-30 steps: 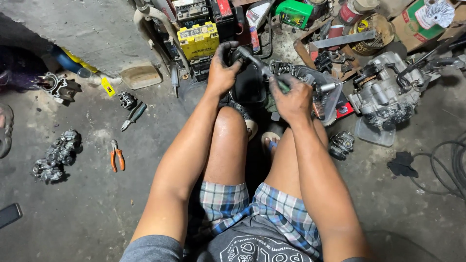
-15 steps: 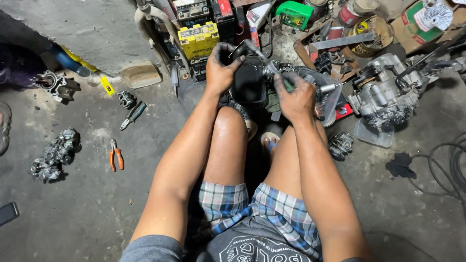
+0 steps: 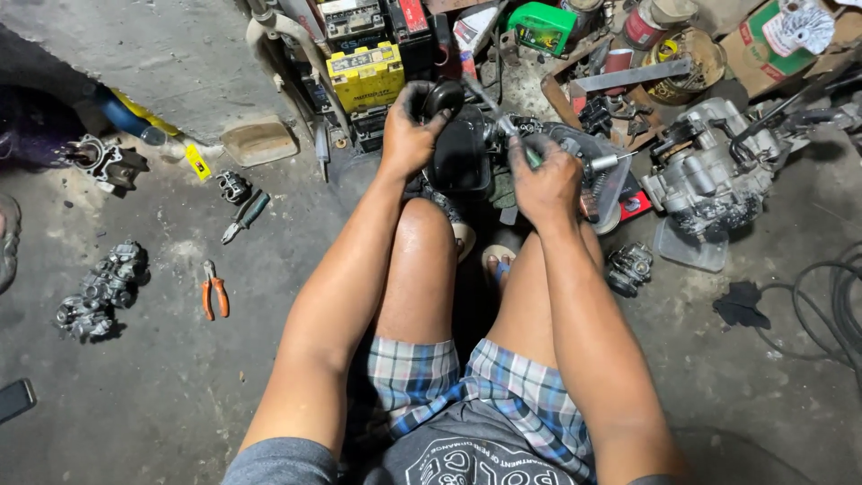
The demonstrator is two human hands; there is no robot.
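I sit on a concrete floor with my bare legs stretched forward. My left hand (image 3: pixel 411 135) is closed around a black rubber part (image 3: pixel 443 97) of a small engine assembly held above my knees. My right hand (image 3: pixel 544 182) grips a green-handled tool (image 3: pixel 532 157) whose metal shaft points up into the metal body of that assembly (image 3: pixel 507 128). A black bowl-shaped piece (image 3: pixel 460 157) sits between the two hands.
A silver engine block (image 3: pixel 709 184) lies at the right, a carburetor (image 3: pixel 628 267) beside my right leg. Orange pliers (image 3: pixel 214 289), dark pliers (image 3: pixel 244 216) and engine parts (image 3: pixel 97 290) lie left. A yellow battery (image 3: pixel 365 77), cans and boxes crowd the far side. Cables (image 3: pixel 826 305) coil right.
Both hands have lifted slightly and worked the assembly; the left hand has shifted up onto the black rubber part, and the tool's shaft has tilted more upright.
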